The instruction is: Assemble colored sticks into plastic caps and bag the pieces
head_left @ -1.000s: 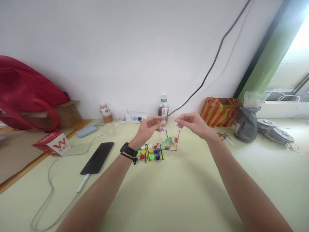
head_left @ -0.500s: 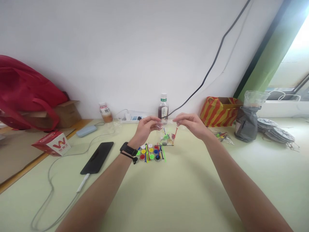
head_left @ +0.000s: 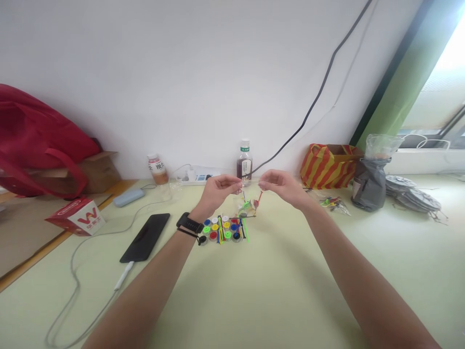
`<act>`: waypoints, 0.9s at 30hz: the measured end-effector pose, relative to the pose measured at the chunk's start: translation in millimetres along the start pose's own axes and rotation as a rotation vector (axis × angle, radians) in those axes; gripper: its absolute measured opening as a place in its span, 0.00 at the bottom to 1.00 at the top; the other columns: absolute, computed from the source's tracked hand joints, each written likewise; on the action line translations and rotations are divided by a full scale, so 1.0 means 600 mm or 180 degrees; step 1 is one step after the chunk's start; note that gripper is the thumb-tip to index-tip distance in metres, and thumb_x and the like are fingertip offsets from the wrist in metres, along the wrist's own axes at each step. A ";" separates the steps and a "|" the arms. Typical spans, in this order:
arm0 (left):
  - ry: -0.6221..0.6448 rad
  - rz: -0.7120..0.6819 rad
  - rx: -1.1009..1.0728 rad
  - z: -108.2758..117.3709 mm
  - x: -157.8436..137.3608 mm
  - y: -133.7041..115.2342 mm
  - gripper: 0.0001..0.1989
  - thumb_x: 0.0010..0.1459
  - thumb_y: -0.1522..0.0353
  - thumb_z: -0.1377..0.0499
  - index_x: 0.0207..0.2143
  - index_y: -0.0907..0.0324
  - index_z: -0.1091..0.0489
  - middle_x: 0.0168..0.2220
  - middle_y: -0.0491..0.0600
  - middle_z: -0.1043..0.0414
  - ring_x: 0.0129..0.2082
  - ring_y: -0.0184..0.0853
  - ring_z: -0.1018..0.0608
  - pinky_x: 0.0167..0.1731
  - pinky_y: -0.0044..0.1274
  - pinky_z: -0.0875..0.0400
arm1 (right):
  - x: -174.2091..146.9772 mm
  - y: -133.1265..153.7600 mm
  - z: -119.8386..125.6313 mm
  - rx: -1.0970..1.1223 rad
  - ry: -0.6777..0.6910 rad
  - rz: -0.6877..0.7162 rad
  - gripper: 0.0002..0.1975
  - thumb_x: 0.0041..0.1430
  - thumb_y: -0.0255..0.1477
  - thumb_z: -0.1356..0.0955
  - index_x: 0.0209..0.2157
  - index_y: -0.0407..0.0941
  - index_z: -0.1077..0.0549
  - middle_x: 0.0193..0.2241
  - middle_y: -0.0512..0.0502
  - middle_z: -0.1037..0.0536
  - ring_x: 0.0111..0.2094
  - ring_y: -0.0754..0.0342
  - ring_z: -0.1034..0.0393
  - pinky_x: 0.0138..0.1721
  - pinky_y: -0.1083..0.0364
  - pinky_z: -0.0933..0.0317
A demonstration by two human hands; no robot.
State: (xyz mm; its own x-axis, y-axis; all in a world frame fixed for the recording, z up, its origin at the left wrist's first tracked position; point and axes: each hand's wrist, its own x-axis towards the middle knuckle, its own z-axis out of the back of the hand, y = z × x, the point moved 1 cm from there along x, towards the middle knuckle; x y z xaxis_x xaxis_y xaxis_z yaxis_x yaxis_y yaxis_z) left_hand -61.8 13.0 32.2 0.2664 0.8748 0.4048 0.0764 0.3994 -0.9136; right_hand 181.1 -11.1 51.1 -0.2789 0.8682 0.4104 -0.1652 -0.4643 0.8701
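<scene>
Between my hands hangs a small clear plastic bag (head_left: 247, 207) with green, red and blue plastic pieces inside. My left hand (head_left: 220, 191), a dark watch on its wrist, is closed with thumb and fingers pinching the bag's upper left edge. On the other side, my right hand (head_left: 282, 188) pinches the upper right, close to a red stick-like piece (head_left: 259, 198). Below the bag, round coloured discs (head_left: 215, 227) lie in rows on the table, with thin coloured sticks (head_left: 220, 230) laid among them.
A dark drink bottle (head_left: 244, 162) stands behind my hands, by a power strip (head_left: 198, 180). Leftward are a phone (head_left: 145, 237) on a cable, a red-white box (head_left: 78, 215) and another bottle (head_left: 157, 169). Rightward are a bag of parts (head_left: 331, 203), a striped bag (head_left: 327, 167) and a grey bag (head_left: 370, 186).
The clear bag has shifted slightly left and tilted, and its pieces sit a little higher. My hands remain almost in place, still pinching. The whole view has moved slightly.
</scene>
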 end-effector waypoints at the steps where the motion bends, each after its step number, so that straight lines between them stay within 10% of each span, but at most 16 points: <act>1: 0.0020 0.0033 -0.0013 0.002 0.000 0.001 0.17 0.51 0.59 0.26 0.38 0.61 0.18 0.36 0.54 0.17 0.33 0.37 0.18 0.41 0.33 0.21 | 0.000 -0.003 -0.001 0.0092 0.0059 -0.0030 0.20 0.54 0.47 0.24 0.36 0.45 0.23 0.33 0.46 0.21 0.36 0.51 0.27 0.44 0.49 0.31; 27: 0.0234 -0.0379 0.0332 0.008 0.001 -0.025 0.14 0.59 0.58 0.32 0.39 0.60 0.20 0.32 0.52 0.19 0.33 0.37 0.19 0.39 0.30 0.24 | -0.002 0.022 -0.008 0.0095 -0.0373 0.0347 0.19 0.52 0.47 0.23 0.34 0.46 0.21 0.31 0.45 0.19 0.34 0.50 0.25 0.41 0.48 0.28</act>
State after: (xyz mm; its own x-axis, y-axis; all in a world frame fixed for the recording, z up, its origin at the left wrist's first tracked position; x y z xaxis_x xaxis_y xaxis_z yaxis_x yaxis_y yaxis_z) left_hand -67.4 9.2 46.5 0.3312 0.7987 0.5023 0.0126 0.5286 -0.8488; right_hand 174.8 -19.2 60.5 -0.1809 0.8282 0.5304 -0.1112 -0.5530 0.8257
